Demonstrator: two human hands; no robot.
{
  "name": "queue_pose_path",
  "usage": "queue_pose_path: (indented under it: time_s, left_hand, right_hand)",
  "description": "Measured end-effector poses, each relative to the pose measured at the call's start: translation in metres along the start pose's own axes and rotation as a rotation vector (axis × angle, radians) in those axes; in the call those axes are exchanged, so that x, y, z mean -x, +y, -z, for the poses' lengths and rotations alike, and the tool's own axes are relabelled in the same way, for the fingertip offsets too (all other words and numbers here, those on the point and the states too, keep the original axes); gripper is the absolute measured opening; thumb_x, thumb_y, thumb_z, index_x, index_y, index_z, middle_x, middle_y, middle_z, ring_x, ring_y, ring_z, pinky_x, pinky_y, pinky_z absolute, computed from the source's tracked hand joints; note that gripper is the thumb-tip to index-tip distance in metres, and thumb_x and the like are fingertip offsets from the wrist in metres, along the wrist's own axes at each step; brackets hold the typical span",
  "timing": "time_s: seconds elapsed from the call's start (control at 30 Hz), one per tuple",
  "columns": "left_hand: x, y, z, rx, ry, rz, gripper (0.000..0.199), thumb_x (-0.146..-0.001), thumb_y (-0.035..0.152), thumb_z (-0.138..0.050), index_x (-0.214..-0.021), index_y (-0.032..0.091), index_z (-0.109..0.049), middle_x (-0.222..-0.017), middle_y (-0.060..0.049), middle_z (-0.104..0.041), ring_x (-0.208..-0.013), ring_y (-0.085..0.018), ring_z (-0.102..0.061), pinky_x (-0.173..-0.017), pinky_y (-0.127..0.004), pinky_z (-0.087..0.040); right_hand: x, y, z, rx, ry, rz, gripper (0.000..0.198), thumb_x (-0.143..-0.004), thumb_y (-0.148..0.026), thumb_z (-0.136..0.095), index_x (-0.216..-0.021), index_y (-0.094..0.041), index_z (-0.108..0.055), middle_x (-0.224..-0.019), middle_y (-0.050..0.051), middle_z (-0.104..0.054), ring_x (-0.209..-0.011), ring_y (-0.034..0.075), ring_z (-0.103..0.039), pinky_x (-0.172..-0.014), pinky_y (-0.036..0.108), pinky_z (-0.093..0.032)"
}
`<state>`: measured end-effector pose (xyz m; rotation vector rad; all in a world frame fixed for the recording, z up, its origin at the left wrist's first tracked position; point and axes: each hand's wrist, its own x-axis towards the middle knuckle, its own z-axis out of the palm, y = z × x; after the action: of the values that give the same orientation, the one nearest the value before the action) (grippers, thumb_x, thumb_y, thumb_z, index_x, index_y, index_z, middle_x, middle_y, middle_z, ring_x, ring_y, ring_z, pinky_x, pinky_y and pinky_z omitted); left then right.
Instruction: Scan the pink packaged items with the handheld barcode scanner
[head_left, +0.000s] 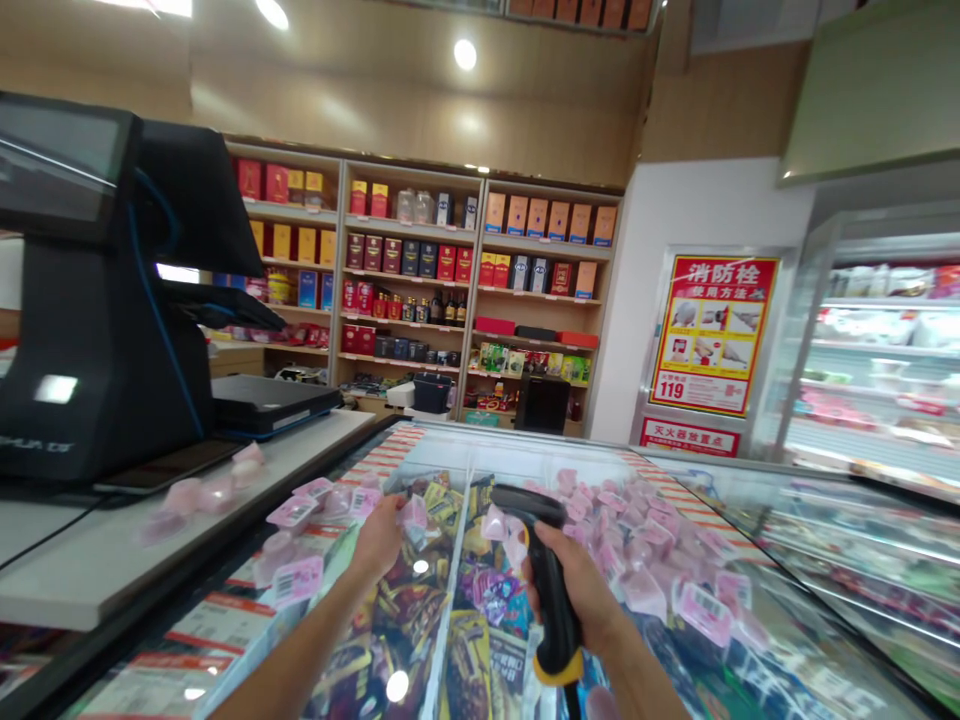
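My left hand is closed in a pinch on a small pink cup above the glass top of a chest freezer. My right hand wraps round the handle of a black and yellow barcode scanner, whose head points left towards that cup. Another pink cup shows just left of the scanner; whether my right fingers touch it, I cannot tell. Several pink cups with barcode labels lie left of my left hand. A large heap of similar cups spreads to the right of my right hand.
A checkout terminal stands on the white counter at left, with several pink cups near its edge. Wrapped frozen goods show through the freezer glass. Behind are shelves of boxes; at right, a lit display fridge.
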<state>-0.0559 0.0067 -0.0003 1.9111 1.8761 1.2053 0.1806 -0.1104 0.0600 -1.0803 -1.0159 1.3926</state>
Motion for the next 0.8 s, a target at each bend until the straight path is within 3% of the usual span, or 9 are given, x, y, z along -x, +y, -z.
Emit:
queue_pose_path:
  time_s: [0.17,0.3,0.43,0.6,0.7,0.8]
  left_hand:
    - [0.001,-0.008,0.02,-0.083,0.119,-0.005,0.037,-0.061,-0.001,-0.035,-0.091,0.012,-0.051,-0.098,-0.013,-0.054,-0.098,-0.024,-0.047,-0.084,-0.039,-0.033]
    - [0.005,0.019,0.01,-0.055,0.178,-0.06,0.045,-0.066,0.0,-0.032,-0.108,0.013,-0.041,-0.118,-0.013,-0.04,-0.114,-0.024,-0.031,-0.094,-0.042,-0.022]
    - [0.009,0.063,-0.033,0.054,-0.025,-0.172,0.042,-0.068,0.004,-0.039,-0.107,0.018,-0.044,-0.115,-0.006,-0.046,-0.11,-0.016,-0.039,-0.093,-0.03,-0.028]
    - [0.006,0.092,-0.083,0.212,-0.246,-0.116,0.034,-0.072,0.019,-0.051,-0.105,0.015,-0.048,-0.111,-0.008,-0.051,-0.104,-0.019,-0.045,-0.089,-0.038,-0.033]
    - [-0.002,0.087,-0.088,0.363,-0.296,0.013,0.026,-0.075,0.027,-0.048,-0.098,0.015,-0.051,-0.104,-0.005,-0.054,-0.094,-0.017,-0.05,-0.081,-0.041,-0.039]
    - [-0.013,0.074,-0.073,0.583,-0.28,0.222,0.026,-0.077,0.029,-0.046,-0.097,0.014,-0.051,-0.098,-0.004,-0.055,-0.084,-0.015,-0.054,-0.073,-0.036,-0.044]
  right_hand:
    - [-0.01,-0.005,0.019,0.034,0.13,0.076,0.033,-0.067,-0.047,-0.048,-0.062,-0.014,-0.048,-0.041,-0.001,-0.051,-0.031,0.009,-0.046,-0.029,0.02,-0.036]
    - [-0.014,-0.01,0.026,0.04,0.249,0.116,0.032,-0.066,-0.046,-0.05,-0.057,-0.016,-0.044,-0.039,-0.003,-0.049,-0.029,0.008,-0.044,-0.028,0.019,-0.035]
    - [-0.013,-0.012,0.027,0.013,0.252,0.091,0.031,-0.066,-0.046,-0.049,-0.058,-0.016,-0.043,-0.039,-0.003,-0.049,-0.028,0.008,-0.044,-0.029,0.02,-0.036]
    - [-0.009,-0.015,0.027,-0.022,0.216,0.071,0.031,-0.066,-0.046,-0.049,-0.061,-0.016,-0.045,-0.039,-0.003,-0.05,-0.028,0.009,-0.045,-0.029,0.02,-0.036]
    - [-0.007,-0.015,0.025,0.001,0.182,0.057,0.033,-0.068,-0.047,-0.046,-0.063,-0.015,-0.048,-0.036,-0.002,-0.05,-0.028,0.009,-0.045,-0.029,0.02,-0.036]
    - [-0.005,-0.012,0.02,0.045,0.132,0.031,0.036,-0.069,-0.048,-0.044,-0.061,-0.013,-0.05,-0.036,-0.001,-0.049,-0.028,0.009,-0.044,-0.029,0.019,-0.035]
